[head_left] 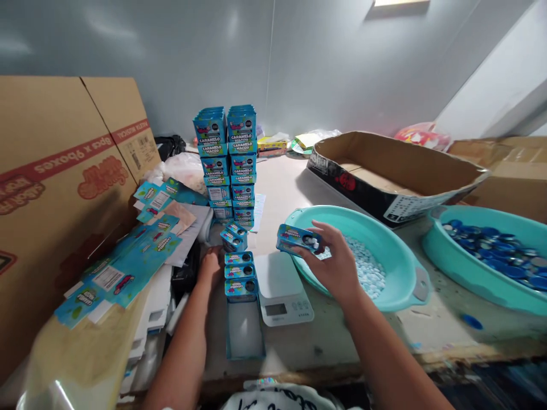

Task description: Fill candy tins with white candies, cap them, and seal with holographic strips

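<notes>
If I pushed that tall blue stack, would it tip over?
The tall stack would probably tip, since it's high and narrow. Its boxes might slide apart, because they're piled in layers. The top ones may fall first, sitting highest.

Small boxes (239, 272) in tray (245, 333), scale (277, 276) between tray and basin (391, 247).

The left forearm (183, 347) runs from seven o'clock toward one, ending in the left hand (209, 263), its fingertips hard to make out. The right forearm (384, 341) slants toward eleven; the right hand (335, 265) pinches, thumb (308, 256) below, fingers (323, 229) above.
</notes>
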A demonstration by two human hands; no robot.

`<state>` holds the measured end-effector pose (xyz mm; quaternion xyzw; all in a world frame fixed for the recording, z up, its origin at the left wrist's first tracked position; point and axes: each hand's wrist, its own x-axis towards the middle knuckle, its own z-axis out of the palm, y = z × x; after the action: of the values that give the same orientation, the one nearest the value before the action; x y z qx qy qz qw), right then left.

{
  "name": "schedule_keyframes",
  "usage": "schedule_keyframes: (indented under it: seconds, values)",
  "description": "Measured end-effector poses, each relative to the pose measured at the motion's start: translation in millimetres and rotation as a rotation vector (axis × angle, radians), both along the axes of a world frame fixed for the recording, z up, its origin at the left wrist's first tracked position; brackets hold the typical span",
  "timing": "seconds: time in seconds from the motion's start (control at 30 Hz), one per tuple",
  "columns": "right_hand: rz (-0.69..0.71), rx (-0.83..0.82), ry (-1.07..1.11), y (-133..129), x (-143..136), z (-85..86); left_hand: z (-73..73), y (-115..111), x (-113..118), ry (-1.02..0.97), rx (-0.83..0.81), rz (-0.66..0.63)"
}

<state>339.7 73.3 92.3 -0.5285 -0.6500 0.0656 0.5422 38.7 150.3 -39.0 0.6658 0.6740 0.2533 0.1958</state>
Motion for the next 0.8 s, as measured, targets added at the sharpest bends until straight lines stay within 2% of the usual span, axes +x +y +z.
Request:
schedule_keyframes:
  seconds: [0.13,0.33,0.47,0.57,0.7,0.73,0.8]
  values:
    - [0.047,-0.092,-0.012,-6.8,-11.5,9.1,-1.0,-0.7,1.2,-0.009,0.007,0.004]
    - [0.083,-0.466,-0.170,-0.4,-24.6,-4.2,6.0,-4.7,1.8,-0.009,-0.002,0.006]
    - [0.166,-0.576,-0.284,5.9,-22.7,-5.3,12.4,-5.1,2.6,0.019,-0.004,0.001]
    - [0.214,-0.627,-0.432,13.1,-14.8,9.0,14.6,-5.1,3.1,0.037,-0.007,0.000]
    - [0.392,-0.844,-0.601,38.1,5.5,46.9,15.0,-5.3,1.8,0.047,-0.007,-0.003]
    - [0.430,-0.846,-0.585,47.1,12.3,55.7,15.1,-5.3,0.9,0.046,-0.008,-0.008]
    - [0.323,-0.712,-0.533,65.9,27.6,66.3,15.2,-5.0,-1.4,0.041,-0.014,-0.021]
